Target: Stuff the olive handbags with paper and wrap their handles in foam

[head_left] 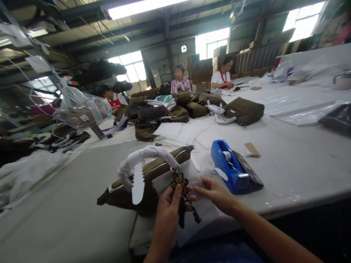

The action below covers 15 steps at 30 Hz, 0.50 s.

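Note:
An olive-green bag (149,175) lies tilted at the table's front edge, its handle (156,151) wrapped in white. From a ring at the handle hangs a leopard-patterned flower charm (179,181) with dark tassels. My left hand (168,210) pinches this charm between thumb and fingers. Just right of the charm, my right hand (215,193) has its fingers partly bent at a translucent white sheet (203,208), which lies behind and below the charm. A white serrated tie (138,184) dangles over the bag.
A blue tape dispenser (230,168) stands right of the bag, beside a dark flat packet (251,171) and a brown tag (252,150). Several olive bags (175,111) are piled farther back. Three people sit beyond. Plastic-wrapped goods (79,109) hang at left.

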Each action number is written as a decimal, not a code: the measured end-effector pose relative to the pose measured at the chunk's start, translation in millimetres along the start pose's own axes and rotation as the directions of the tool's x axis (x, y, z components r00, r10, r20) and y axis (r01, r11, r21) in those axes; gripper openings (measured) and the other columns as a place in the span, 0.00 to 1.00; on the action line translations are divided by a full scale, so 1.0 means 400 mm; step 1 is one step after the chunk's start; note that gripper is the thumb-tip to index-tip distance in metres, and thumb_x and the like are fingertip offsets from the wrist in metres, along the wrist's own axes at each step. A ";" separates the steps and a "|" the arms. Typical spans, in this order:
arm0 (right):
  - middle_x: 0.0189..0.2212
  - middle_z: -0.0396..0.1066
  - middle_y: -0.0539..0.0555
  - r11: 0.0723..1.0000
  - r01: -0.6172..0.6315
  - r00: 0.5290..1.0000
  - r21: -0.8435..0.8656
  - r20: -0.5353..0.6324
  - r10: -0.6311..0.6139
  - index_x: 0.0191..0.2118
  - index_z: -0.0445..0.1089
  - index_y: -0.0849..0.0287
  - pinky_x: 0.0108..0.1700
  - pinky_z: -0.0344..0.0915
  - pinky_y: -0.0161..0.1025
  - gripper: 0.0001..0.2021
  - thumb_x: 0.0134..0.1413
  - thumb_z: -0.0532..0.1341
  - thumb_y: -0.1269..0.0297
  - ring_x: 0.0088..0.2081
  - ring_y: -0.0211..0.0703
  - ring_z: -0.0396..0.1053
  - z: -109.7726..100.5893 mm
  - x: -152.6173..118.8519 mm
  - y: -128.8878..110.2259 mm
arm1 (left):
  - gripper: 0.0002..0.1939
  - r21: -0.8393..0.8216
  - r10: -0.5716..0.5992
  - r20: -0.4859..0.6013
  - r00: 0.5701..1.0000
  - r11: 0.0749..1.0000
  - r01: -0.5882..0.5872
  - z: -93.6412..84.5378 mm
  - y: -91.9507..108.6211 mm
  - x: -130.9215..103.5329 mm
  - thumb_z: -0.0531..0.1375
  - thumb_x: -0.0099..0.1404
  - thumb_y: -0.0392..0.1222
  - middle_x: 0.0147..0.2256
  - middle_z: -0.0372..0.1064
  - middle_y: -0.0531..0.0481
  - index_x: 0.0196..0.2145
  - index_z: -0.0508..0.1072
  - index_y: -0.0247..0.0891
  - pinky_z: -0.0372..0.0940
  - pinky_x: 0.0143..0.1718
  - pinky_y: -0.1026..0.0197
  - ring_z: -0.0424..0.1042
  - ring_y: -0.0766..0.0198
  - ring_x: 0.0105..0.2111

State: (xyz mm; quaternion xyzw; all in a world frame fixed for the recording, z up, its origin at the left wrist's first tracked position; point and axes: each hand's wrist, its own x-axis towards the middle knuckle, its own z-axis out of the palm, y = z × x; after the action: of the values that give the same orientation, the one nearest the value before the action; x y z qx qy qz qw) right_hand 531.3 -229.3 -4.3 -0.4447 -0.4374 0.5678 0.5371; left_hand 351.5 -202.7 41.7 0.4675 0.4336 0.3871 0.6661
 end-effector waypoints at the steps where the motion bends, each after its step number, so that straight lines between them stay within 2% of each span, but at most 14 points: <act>1: 0.39 0.79 0.52 0.996 -0.031 0.999 0.081 0.019 0.030 0.45 0.76 0.57 0.37 0.70 0.37 0.20 0.55 0.69 0.48 0.36 0.44 0.74 0.011 0.008 -0.002 | 0.27 0.013 -0.001 -0.008 1.000 1.000 0.001 0.001 -0.007 0.002 0.67 0.62 0.61 0.42 0.79 0.38 0.43 0.79 0.31 0.72 0.27 0.64 0.79 0.58 0.33; 4: 0.33 0.76 0.49 0.944 -0.126 0.991 0.305 0.071 0.109 0.43 0.76 0.55 0.31 0.68 0.36 0.18 0.54 0.69 0.47 0.27 0.39 0.70 0.037 0.029 -0.006 | 0.27 0.045 0.007 -0.050 0.999 0.999 -0.005 0.001 -0.026 0.008 0.67 0.61 0.61 0.39 0.80 0.39 0.43 0.79 0.31 0.72 0.28 0.63 0.80 0.57 0.32; 8: 0.30 0.75 0.50 0.902 -0.057 0.998 0.428 -0.009 0.067 0.38 0.76 0.58 0.29 0.67 0.35 0.17 0.55 0.69 0.48 0.27 0.38 0.67 0.066 0.048 -0.003 | 0.29 0.056 0.037 -0.093 0.995 0.998 -0.032 -0.002 -0.051 0.020 0.67 0.60 0.63 0.34 0.80 0.39 0.40 0.80 0.30 0.72 0.31 0.61 0.79 0.56 0.30; 12: 0.29 0.75 0.51 0.915 -0.008 0.997 0.403 -0.071 0.040 0.40 0.77 0.58 0.29 0.66 0.34 0.18 0.57 0.67 0.47 0.27 0.37 0.68 0.090 0.042 -0.009 | 0.29 0.102 0.058 -0.073 0.996 0.993 -0.050 -0.010 -0.070 0.036 0.65 0.62 0.64 0.33 0.80 0.40 0.40 0.81 0.31 0.71 0.33 0.60 0.78 0.56 0.30; 15: 0.37 0.79 0.53 0.972 0.047 0.990 0.232 -0.137 -0.015 0.47 0.77 0.58 0.40 0.71 0.38 0.20 0.53 0.72 0.51 0.37 0.44 0.75 0.103 0.033 -0.025 | 0.29 0.241 0.106 -0.058 0.993 0.966 -0.089 -0.012 -0.077 0.044 0.62 0.65 0.64 0.32 0.79 0.41 0.35 0.81 0.31 0.70 0.36 0.59 0.78 0.54 0.34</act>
State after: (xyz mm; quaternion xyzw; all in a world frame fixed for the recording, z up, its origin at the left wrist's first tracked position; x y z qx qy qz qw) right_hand 493.1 -216.4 14.2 -0.4086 -0.3370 0.5756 0.6230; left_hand 355.9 -193.3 7.5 0.5508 0.4764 0.3809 0.5697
